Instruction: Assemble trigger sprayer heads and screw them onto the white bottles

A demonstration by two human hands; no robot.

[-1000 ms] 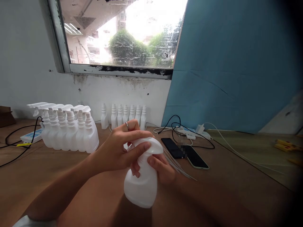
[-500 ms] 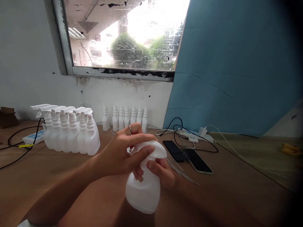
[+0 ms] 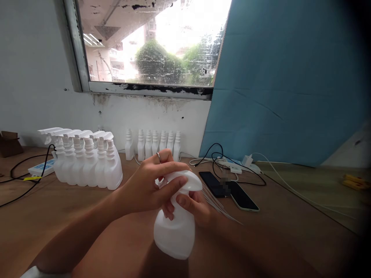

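In the head view a white spray bottle [image 3: 175,235] stands at the near middle of the table, a little tilted. My left hand [image 3: 156,181] is closed round its white trigger head [image 3: 187,180], thumb along the near side and fingers over the top. On the bottle's neck, my right hand [image 3: 198,206] grips from the right, its thumb in front. The trigger and the joint between head and neck are mostly hidden by my fingers. Thin white tubes [image 3: 216,202] lie just beyond my right hand.
White spray bottles with heads [image 3: 87,166] stand in a row at the left. Smaller bottles without heads [image 3: 149,146] line the wall. Two phones [image 3: 243,196], power strips [image 3: 253,166] and tangled cables lie to the right. A yellow object [image 3: 356,182] is at far right.
Both hands keep their hold on the spray bottle. The bottle and hands have shifted very slightly up and left in the view; the trigger head has barely turned, if at all.
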